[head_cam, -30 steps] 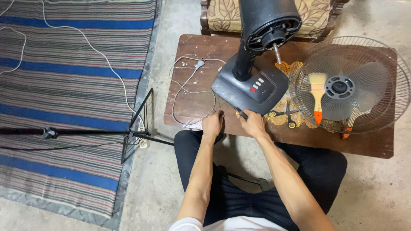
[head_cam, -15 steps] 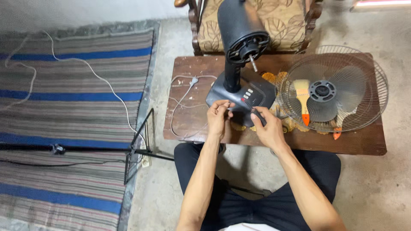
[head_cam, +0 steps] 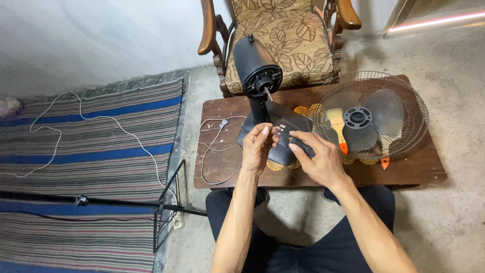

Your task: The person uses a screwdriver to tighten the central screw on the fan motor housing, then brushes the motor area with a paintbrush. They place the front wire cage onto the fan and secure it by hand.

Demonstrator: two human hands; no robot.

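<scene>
Our left hand pinches screwdriver tip; right hand clamped on its dark handle. Screwdriver held above fan base, on table. Risk, we judge: tip slips, jabs fingers or scratches base. Beyond: loose grille with brush could get knocked by elbow.
</scene>
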